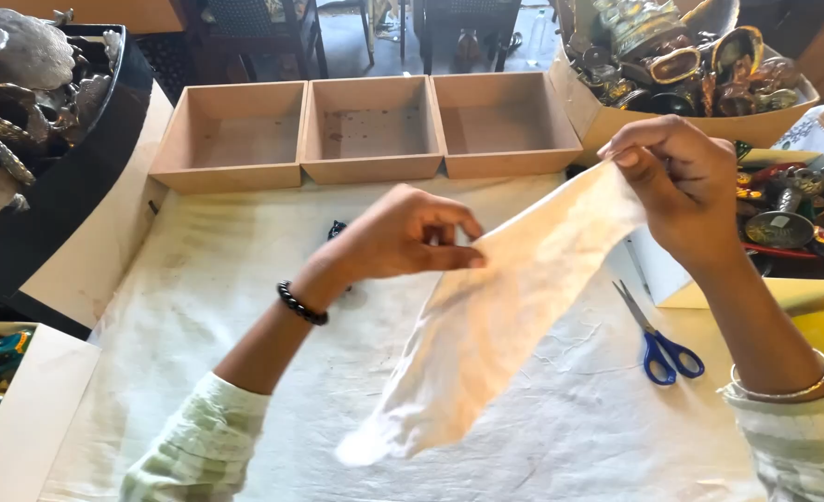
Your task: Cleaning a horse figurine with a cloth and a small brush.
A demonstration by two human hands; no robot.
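White cloth covers the table. Both the left hand and right hand pinch a cream sheet stretched between them. Scissors lie below the right hand.

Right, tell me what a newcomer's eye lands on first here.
Mid-frame, the left hand and right hand pinch a pale sheet of tissue paper up off the cloth-covered table. Behind it stand three empty wooden trays in a row. Blue-handled scissors lie at the right.

Pale green striped sleeves, black bead bracelet, metal bangle.
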